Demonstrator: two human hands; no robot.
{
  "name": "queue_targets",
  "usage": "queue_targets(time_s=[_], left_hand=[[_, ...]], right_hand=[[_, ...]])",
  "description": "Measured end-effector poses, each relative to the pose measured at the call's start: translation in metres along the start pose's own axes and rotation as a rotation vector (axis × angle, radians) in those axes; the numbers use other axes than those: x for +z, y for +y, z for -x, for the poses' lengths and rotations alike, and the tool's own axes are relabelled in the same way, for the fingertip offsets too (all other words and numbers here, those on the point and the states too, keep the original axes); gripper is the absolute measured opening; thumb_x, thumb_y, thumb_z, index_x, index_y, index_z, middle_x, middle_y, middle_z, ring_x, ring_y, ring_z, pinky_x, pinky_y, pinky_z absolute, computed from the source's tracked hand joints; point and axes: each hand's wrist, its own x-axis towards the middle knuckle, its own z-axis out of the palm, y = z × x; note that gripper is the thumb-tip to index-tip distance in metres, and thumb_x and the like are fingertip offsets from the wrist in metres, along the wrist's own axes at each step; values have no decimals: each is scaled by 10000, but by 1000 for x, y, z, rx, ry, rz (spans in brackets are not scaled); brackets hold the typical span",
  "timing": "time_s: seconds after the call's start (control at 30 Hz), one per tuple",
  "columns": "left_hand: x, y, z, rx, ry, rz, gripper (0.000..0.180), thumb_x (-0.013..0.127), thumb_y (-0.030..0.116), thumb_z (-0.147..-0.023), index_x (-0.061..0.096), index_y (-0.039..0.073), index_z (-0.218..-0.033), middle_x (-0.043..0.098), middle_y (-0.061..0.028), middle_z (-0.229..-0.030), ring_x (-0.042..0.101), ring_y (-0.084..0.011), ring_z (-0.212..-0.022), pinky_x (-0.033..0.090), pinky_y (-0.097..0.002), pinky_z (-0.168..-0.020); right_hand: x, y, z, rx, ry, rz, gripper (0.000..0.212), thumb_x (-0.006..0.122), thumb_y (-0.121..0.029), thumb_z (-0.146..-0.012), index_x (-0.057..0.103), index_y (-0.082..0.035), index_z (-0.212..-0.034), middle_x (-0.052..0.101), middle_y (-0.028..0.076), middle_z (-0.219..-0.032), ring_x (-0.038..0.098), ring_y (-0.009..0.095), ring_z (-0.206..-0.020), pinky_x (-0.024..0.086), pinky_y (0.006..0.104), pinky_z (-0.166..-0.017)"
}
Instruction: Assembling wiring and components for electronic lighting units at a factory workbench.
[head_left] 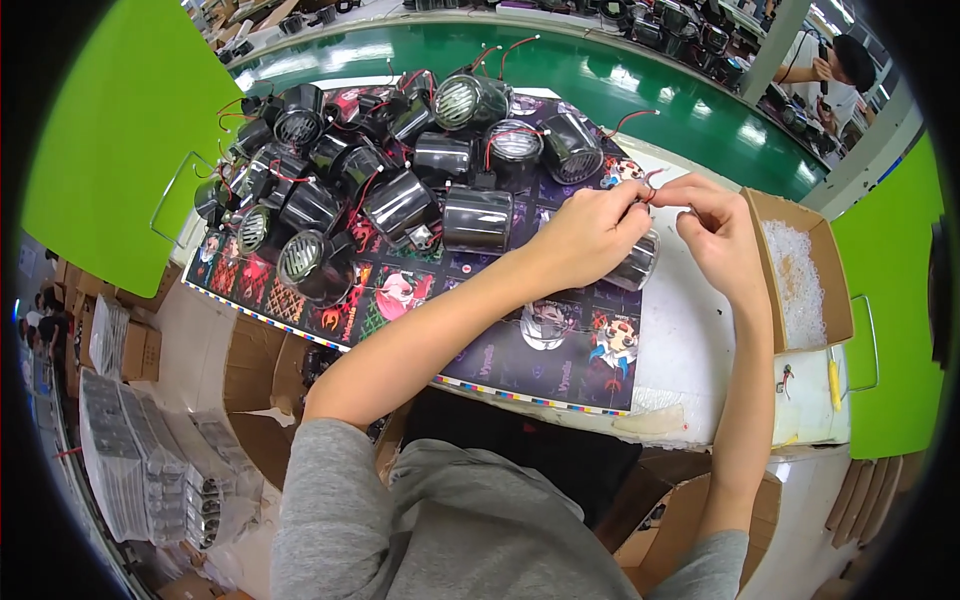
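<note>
A shiny black cylindrical housing (pixel 637 262) lies on its side near the right edge of the printed sheet (pixel 520 350) that covers the middle of the table (pixel 690 340). The left hand (pixel 590 232) is closed over the housing's top, fingers curled around it and pinching a thin red wire (pixel 650 193) that rises from it. The right hand (pixel 715 228) is just beside it, thumb and forefinger pinched together on something too small to make out, close to the same wire. Toward the far left corner of the table sits a heap of similar black housings (pixel 370 170), some showing grilled faces, with red wires trailing among them. At the right edge stands an open cardboard box (pixel 835 290) holding small pale parts (pixel 795 280). Another person (pixel 835 70) stands beyond the far right corner.
</note>
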Motion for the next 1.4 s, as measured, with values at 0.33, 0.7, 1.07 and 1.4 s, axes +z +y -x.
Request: queue_targets(time_s=[0.33, 0.7, 1.07, 1.4], left_hand=[[0, -2, 0, -70, -56, 2, 271, 493, 60, -823, 516, 23, -1090, 429, -28, -644, 426, -89, -613, 387, -247, -592], [0, 1, 0, 9, 91, -139, 254, 522, 101, -801, 550, -23, -1020, 573, -205, -693, 576, -369, -653, 439, -408, -594], [4, 0, 1, -18, 115, -113, 214, 506, 90, -799, 525, -23, -980, 576, -192, -700, 567, -379, -672, 432, -428, -606], [10, 6, 5, -50, 150, -295, 253, 464, 125, -833, 497, -57, -1005, 589, -248, -800, 570, -406, -773, 437, -494, -677]], right_hand=[[-5, -9, 3, 9, 10, 220, 369, 484, 4, -722, 608, -15, -1069, 581, 73, -845, 439, 113, -555, 382, 250, -520], [2, -10, 5, -234, -4, 583, 224, 581, -132, -809, 654, -105, -1019, 582, 112, -684, 558, 277, -591, 437, 355, -515], [10, -15, 7, -213, 69, 797, 213, 556, -142, -808, 661, -159, -992, 602, 81, -687, 579, 291, -595, 450, 388, -525], [24, -22, 13, -124, 80, 900, 327, 527, -40, -731, 640, -103, -1031, 615, 113, -701, 598, 312, -596, 475, 403, -544]])
